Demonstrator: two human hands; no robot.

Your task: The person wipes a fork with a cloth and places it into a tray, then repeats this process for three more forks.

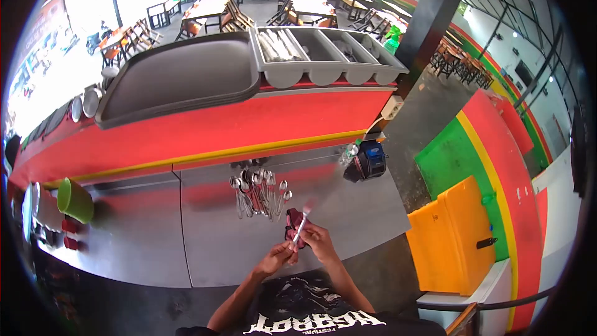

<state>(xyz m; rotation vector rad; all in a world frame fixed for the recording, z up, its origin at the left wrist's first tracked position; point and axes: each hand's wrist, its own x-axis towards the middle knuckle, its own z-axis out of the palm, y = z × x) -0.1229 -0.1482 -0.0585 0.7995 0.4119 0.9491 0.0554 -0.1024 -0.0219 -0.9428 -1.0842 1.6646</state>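
Close to my body, a piece of metal cutlery [301, 228] slants upward between my hands; its far end is blurred, so fork or spoon I cannot say. My left hand [277, 259] is closed on the lower end of its handle. A dark red cloth [291, 219] is bunched around and behind the cutlery, and my right hand [319, 242] is closed on it, partly hiding it. Just beyond my hands, a loose pile of spoons and forks [260, 191] lies on the grey metal table [230, 249].
A grey cutlery tray [333, 70] with compartments and stacked dark trays [180, 78] sit on the red ledge [249, 118]. A plastic bottle [349, 153] and dark blue bag [371, 160] stand at the table's right. A green container [75, 200] is at left.
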